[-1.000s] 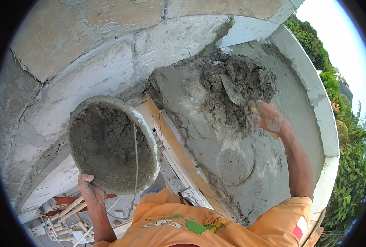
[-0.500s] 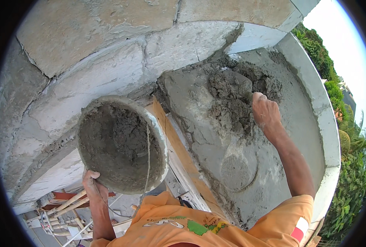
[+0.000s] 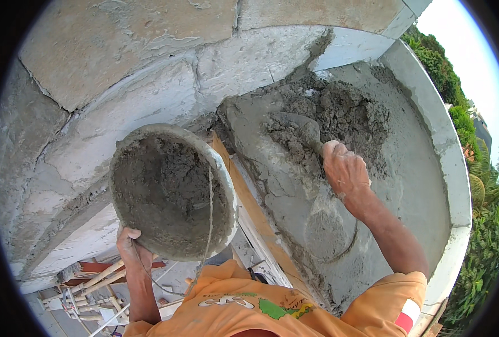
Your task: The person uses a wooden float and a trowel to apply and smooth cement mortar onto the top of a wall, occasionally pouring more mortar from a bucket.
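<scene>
At the left, my left hand (image 3: pixel 134 247) grips the lower rim of a round grey bucket (image 3: pixel 125 206) with wet mortar (image 3: pixel 171 174) inside and a rope hanging across it. My right hand (image 3: pixel 345 171) is closed round a trowel (image 3: pixel 305 126), its blade pushed into a lumpy heap of dark wet mortar (image 3: pixel 353 118). The heap rests on a smeared grey mortar ledge (image 3: pixel 407 185) to the right of the bucket, where a faint ring mark shows. The handle is mostly hidden under my fingers.
A cracked stone-clad wall (image 3: pixel 126 45) curves along the top and left. A pale curb (image 3: pixel 457 191) edges the ledge, with trees (image 3: pixel 485 236) beyond. A wooden board (image 3: pixel 238 196) lies beside the bucket. Poles and planks (image 3: pixel 92 292) are visible at a lower level, bottom left.
My right hand and trowel have moved leftward across the heap, from its right part to its left part. The bucket in my left hand now sits a little farther right in the view.
</scene>
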Demonstrator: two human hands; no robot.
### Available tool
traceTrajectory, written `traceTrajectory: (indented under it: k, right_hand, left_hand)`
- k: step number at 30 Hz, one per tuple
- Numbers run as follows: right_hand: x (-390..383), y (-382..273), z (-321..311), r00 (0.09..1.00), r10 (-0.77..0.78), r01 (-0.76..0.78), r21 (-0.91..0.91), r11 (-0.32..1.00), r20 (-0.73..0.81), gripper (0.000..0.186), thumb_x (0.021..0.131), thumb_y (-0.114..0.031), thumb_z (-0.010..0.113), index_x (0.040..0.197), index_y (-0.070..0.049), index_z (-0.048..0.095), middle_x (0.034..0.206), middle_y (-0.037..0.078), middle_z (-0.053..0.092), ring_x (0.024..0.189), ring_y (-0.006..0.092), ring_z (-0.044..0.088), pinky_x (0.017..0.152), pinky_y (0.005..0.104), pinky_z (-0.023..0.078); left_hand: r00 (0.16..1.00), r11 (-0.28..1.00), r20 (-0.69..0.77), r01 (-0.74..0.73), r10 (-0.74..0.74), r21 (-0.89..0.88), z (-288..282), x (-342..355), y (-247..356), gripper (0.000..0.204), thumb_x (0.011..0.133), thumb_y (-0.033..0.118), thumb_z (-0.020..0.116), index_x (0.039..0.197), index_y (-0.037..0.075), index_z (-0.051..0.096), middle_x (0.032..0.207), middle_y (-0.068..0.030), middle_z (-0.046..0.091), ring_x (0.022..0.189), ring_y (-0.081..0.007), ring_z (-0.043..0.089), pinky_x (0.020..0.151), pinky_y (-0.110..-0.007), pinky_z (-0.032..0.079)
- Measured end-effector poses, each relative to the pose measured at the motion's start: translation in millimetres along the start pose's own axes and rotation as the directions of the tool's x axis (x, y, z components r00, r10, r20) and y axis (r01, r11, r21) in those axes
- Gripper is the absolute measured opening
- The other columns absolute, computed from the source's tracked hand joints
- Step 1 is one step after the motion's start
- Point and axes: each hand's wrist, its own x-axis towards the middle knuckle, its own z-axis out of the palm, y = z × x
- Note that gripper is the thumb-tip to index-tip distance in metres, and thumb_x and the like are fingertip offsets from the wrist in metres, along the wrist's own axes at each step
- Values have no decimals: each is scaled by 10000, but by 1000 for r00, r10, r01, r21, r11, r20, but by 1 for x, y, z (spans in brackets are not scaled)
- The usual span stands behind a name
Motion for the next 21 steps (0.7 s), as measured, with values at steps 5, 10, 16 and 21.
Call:
traceTrajectory:
  k: [5,10,16,21]
  right_hand:
    - [5,31,-25,981,186,-193,173,966,59,193,820,-65,587,952,24,479,764,134,605,667,256,684,529,357,544]
    - [-8,33,-38,983,-2,-99,532,841,186,183,763,-12,592,858,5,436,741,227,602,727,416,644,629,471,517]
    - [21,8,-8,993,17,-69,442,895,121,110,780,-27,570,834,21,487,725,223,623,726,384,664,609,438,534]
    - [34,26,-16,998,-21,-10,443,897,65,84,779,-29,569,825,9,510,759,193,647,741,346,683,597,420,540]
  left_hand:
    - [999,999,-26,-19,20,30,-13,1,-5,582,600,84,511,1169,-31,536,1131,-152,599,1051,-330,570,955,-444,456]
    - [996,997,-59,-64,66,30,-29,4,-8,584,601,83,510,1174,-23,534,1138,-150,594,1053,-333,567,954,-449,457]
    - [1000,1000,-17,-10,10,20,-17,1,-7,587,622,52,487,1203,-30,513,1159,-136,590,1079,-304,571,983,-428,451]
    - [999,999,5,-37,37,15,-18,3,-7,595,619,55,495,1208,-26,510,1158,-134,588,1079,-303,568,986,-425,448]
